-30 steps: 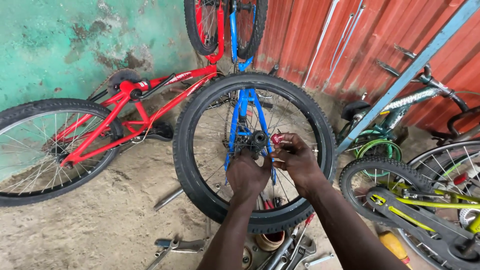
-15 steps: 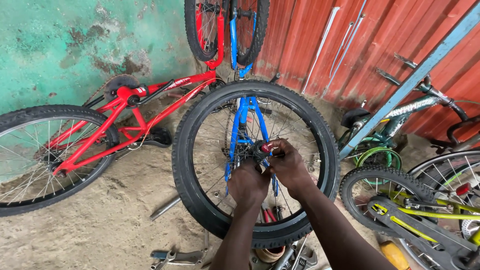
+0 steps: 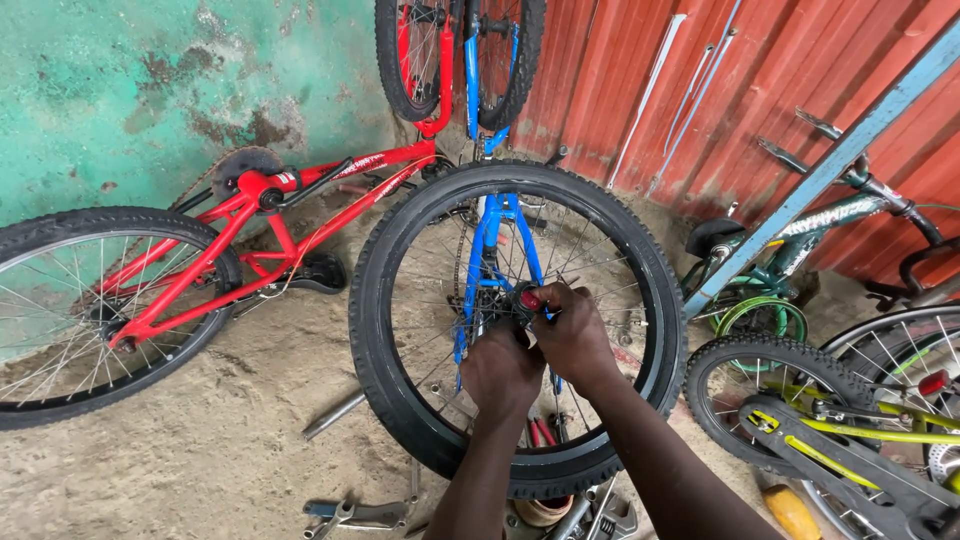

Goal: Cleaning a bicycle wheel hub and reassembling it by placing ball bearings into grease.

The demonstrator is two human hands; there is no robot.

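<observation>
A black-tyred bicycle wheel stands upright in front of me, with spokes running to a hub at its middle. Both my hands are closed around that hub. My left hand grips it from below and the left. My right hand grips it from the right, and a small red-tipped part shows at its fingertips. What exactly each hand pinches is hidden by the fingers. A blue bicycle frame stands just behind the wheel.
A red bicycle lies upside down at the left against a green wall. Yellow-green bicycles crowd the right, under a slanted blue bar. Tools lie on the sandy ground near my arms. A red corrugated wall stands behind.
The view has shifted slightly, and both hands have stayed on the hub, working closer together around it. The wheel has not moved away.
</observation>
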